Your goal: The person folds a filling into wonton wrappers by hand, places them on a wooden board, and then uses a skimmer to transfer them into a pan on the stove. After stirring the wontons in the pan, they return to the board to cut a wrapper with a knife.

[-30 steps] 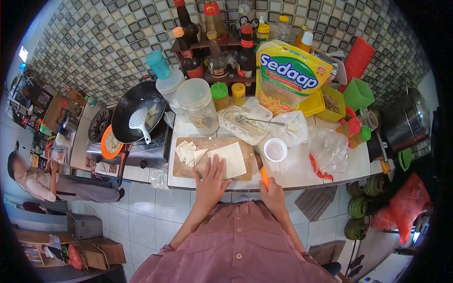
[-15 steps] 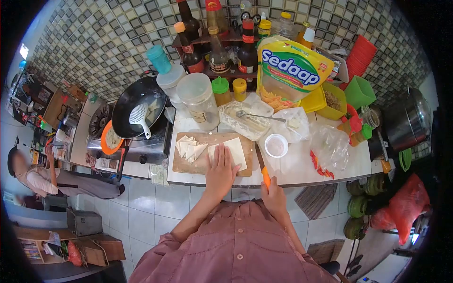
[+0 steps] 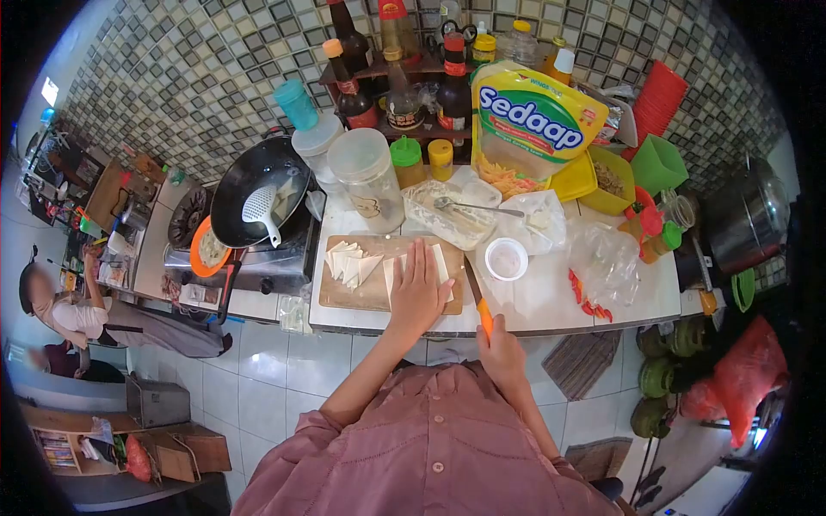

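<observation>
My left hand [image 3: 418, 288] lies flat with fingers stretched over a pale square dough sheet [image 3: 443, 265] on the wooden cutting board [image 3: 344, 296]. The palm and fingers cover much of the sheet. Several cut dough triangles [image 3: 351, 265] overlap on the board's left side. My right hand [image 3: 502, 351] is closed around the orange handle of a knife [image 3: 485, 320]. Its blade points away from me, just past the board's right edge. A small white bowl [image 3: 506, 260] stands to the right of the blade.
On the left, a black wok [image 3: 237, 193] with a white slotted spatula [image 3: 260, 209] sits on the stove, beside an orange plate [image 3: 206, 248]. Behind the board are jars [image 3: 363, 176] and a dough-smeared plastic container [image 3: 439, 225]. A person [image 3: 82, 310] stands far left.
My left hand has slid forward and slightly right over the dough sheet, its fingertips now near the far edge. The right hand still holds the knife in nearly the same place.
</observation>
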Motion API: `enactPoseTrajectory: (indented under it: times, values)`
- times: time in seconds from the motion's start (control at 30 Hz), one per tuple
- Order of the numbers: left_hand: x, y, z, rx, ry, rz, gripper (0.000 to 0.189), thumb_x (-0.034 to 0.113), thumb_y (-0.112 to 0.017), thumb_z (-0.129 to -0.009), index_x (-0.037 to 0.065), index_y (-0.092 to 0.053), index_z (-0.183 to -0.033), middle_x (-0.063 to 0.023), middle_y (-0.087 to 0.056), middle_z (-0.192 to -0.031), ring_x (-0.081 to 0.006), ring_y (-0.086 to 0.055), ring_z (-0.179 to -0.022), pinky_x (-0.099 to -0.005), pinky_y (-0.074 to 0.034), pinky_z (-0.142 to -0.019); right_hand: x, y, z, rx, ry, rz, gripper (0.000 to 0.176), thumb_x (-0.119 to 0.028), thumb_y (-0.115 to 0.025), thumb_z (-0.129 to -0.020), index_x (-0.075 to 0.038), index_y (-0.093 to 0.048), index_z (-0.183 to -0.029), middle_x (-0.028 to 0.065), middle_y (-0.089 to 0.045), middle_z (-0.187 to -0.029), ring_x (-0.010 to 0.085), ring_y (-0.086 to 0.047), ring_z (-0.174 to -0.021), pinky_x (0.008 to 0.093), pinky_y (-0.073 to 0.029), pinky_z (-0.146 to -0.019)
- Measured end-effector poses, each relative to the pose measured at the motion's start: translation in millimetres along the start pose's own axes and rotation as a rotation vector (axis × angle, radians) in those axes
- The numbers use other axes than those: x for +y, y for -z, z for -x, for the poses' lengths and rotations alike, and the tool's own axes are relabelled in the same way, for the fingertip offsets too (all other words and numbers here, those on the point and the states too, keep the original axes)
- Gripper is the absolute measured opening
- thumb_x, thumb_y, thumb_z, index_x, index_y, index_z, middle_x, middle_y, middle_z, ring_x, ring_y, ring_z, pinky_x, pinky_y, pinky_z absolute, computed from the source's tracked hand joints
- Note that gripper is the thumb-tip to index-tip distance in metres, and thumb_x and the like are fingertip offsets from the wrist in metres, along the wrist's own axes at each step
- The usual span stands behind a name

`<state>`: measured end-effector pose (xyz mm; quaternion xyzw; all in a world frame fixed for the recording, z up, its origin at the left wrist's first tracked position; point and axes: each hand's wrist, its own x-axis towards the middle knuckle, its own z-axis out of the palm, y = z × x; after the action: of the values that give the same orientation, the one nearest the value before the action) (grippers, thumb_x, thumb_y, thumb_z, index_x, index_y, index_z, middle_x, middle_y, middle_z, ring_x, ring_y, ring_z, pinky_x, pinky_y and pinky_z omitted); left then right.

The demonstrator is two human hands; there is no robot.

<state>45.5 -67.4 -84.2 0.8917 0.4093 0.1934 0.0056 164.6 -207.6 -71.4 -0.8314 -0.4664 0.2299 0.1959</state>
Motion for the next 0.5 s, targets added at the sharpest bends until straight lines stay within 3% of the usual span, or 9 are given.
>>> enactPoseTrajectory:
  times: [0.23, 0.5]
  values:
    - [3, 2, 0, 0.013, -0.032, -0.056, 0.057, 0.034, -0.045, -0.085, 0.001, -0.036, -0.131, -0.0129, -0.031, -0.139, -0.026, -0.03, -0.128, -0.048, -0.023, -0.103, 0, 0, 4, 0.019, 0.006, 0.023, 0.031, -0.031, -0.045, -0.087, -0.002, -0.039, -0.098, 0.0209, -0.06, -0.064, 0.0388, -0.059, -0.06, 0.0499, -0.045, -0.053]
    - [11, 11, 12, -0.026, -0.098, -0.023, 0.06, 0.039, -0.046, -0.085, 0.002, -0.035, -0.131, -0.0112, -0.032, -0.138, -0.0235, -0.03, -0.128, -0.0476, -0.023, -0.103, 3, 4, 6, 0.043, 0.013, 0.006, 0.031, -0.031, -0.045, -0.087, -0.003, -0.04, -0.097, 0.0201, -0.06, -0.065, 0.0387, -0.06, -0.061, 0.0491, -0.045, -0.053]
